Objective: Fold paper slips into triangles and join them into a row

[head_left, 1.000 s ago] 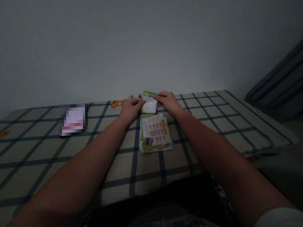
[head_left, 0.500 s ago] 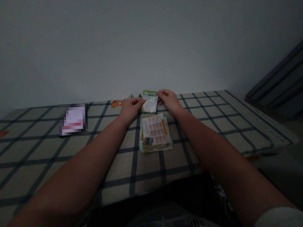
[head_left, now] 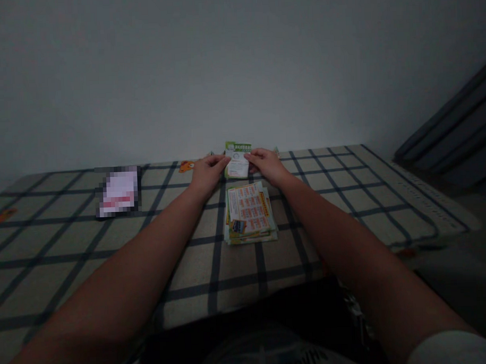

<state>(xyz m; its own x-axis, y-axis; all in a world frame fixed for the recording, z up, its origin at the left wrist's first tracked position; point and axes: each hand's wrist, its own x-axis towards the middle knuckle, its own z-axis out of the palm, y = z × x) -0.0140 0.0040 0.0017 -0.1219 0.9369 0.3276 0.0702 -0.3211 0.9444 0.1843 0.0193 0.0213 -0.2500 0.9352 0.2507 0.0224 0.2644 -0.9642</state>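
A green and white printed leaflet (head_left: 237,165) is held between my two hands near the far edge of the bed-like surface. My left hand (head_left: 208,172) pinches its left edge between thumb and fingers. On its right edge my right hand (head_left: 266,163) grips it the same way, thumb on the face. Closer to me lies a loose stack of printed leaflets (head_left: 249,211), the top one white with rows of orange and red print. The edges of lower sheets stick out unevenly.
A checked cloth (head_left: 198,268) with dark lines covers the surface. A pixelated pink and white item with a dark edge (head_left: 119,191) lies at the left. Behind stands a plain wall (head_left: 239,70); a dark, ridged grey panel or curtain (head_left: 456,127) is at the right.
The held leaflet has shifted slightly left and away from me. My right hand has moved left along it, its thumb now further onto the face. The stack has stayed put.
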